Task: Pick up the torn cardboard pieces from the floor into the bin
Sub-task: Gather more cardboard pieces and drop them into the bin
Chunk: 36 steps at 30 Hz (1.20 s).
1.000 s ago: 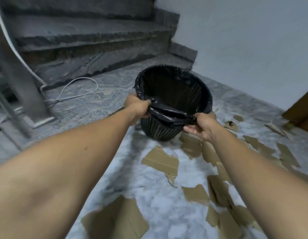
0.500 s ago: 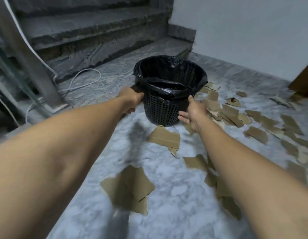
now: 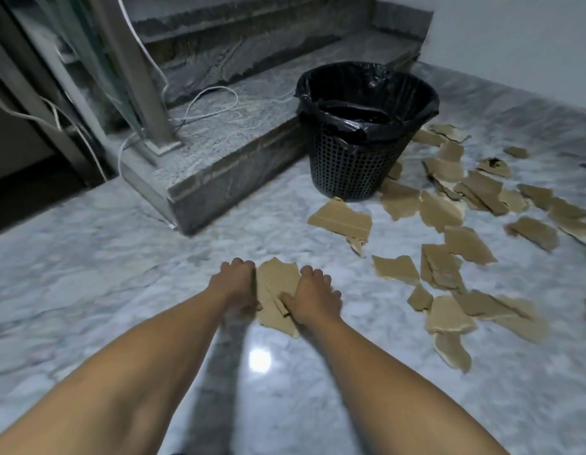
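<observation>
A black mesh bin with a black liner stands on the marble floor beside the bottom stair. Several torn brown cardboard pieces lie scattered in front of it and to its right. One piece lies flat on the floor near me, between my two hands. My left hand presses on its left edge with curled fingers. My right hand rests on its right side, fingers bent over it. The piece touches the floor; whether either hand has gripped it is unclear.
A grey stone stair step rises to the left of the bin, with a metal railing post and white cables on it. A white wall runs behind. Bare marble floor spreads to my left.
Both hands let go of the bin's liner and moved back and down to the near cardboard piece. The view pulled away from the bin.
</observation>
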Each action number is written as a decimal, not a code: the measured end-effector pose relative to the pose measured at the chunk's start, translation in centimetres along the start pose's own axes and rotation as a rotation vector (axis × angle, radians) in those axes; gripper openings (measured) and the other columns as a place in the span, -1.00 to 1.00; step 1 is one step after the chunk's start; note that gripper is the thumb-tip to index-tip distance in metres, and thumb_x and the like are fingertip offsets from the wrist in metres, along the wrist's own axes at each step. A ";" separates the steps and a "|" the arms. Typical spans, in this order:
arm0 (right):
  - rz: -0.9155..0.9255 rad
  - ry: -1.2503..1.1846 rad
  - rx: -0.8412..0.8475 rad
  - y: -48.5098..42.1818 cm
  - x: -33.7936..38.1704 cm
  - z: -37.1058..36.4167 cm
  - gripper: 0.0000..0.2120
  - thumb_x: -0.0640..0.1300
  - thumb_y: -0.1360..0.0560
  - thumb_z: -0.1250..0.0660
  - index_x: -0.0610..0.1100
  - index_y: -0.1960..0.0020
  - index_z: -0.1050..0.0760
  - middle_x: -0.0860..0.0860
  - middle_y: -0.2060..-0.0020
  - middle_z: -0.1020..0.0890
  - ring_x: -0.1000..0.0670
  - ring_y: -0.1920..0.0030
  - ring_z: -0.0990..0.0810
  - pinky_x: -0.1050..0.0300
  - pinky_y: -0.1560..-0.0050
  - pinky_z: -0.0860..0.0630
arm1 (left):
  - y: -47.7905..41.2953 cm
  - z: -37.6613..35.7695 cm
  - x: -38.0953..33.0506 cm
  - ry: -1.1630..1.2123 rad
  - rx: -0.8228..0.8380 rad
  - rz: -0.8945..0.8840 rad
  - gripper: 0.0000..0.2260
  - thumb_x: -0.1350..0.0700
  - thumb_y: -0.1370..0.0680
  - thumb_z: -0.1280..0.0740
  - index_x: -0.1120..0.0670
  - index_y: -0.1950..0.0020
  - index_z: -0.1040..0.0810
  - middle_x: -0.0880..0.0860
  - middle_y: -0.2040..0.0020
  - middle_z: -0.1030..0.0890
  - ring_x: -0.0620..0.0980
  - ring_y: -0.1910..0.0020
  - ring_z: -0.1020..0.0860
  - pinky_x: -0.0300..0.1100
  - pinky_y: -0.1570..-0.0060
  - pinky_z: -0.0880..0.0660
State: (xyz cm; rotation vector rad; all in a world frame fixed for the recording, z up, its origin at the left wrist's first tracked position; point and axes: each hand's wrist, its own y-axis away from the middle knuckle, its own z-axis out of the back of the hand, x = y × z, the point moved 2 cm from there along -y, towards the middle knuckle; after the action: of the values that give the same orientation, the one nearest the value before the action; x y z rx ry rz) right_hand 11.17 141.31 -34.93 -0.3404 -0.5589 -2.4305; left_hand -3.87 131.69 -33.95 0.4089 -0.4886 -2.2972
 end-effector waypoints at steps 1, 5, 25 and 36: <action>-0.008 0.019 -0.011 0.2 0.3 -0.1 -0.34 0.24 -0.43 -0.37 -0.03 -0.37 -0.24 -0.05 -0.29 -0.42 -0.15 -0.33 -0.37 -0.18 -0.20 -0.37 | 0.2 -0.3 0.1 0.003 -0.027 0.004 -0.30 -0.13 -0.19 -0.62 0.01 -0.21 -0.39 0.08 -0.21 -0.42 0.16 -0.20 -0.39 0.03 0.02 -0.48; -0.154 -0.094 0.066 0.0 0.2 -0.3 -0.33 0.06 -0.42 -0.46 -0.01 -0.39 -0.19 -0.05 -0.27 -0.46 -0.19 -0.27 -0.46 -0.17 -0.18 -0.34 | 0.2 -0.5 -0.5 -0.034 -0.045 0.079 -0.14 -0.26 -0.10 -0.62 0.04 -0.24 -0.33 0.08 -0.14 -0.46 0.14 -0.21 -0.36 0.02 -0.09 -0.41; -0.760 -0.188 -0.141 3.1 -16.9 8.3 -0.48 0.21 -0.51 -0.13 -0.05 -0.35 -0.39 -0.07 -0.39 -0.21 -0.24 -0.42 -0.17 -0.33 -0.36 -0.20 | -0.5 0.1 -11.8 -0.351 0.220 -0.253 -0.37 -0.39 -0.42 -0.31 0.09 -0.23 -0.56 0.14 -0.21 -0.39 0.22 -0.21 -0.40 0.16 -0.22 -0.44; -0.484 -0.312 -0.167 1.6 -17.0 7.1 -0.53 -0.03 -0.51 -0.42 -0.22 -0.31 -0.43 -0.11 -0.32 -0.25 -0.18 -0.20 -0.39 0.03 -0.18 -0.41 | -0.3 4.0 -12.7 0.136 -0.009 -0.290 -0.57 -0.24 -0.44 -0.43 0.15 0.14 -0.53 0.13 0.04 -0.61 0.13 0.07 -0.60 -0.02 0.15 -0.58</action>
State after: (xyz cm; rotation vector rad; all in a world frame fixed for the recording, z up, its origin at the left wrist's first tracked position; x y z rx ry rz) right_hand 26.17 152.12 -34.48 -0.7371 -0.6287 -2.9223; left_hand 2.85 141.92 -28.76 0.6641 -0.3694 -2.5252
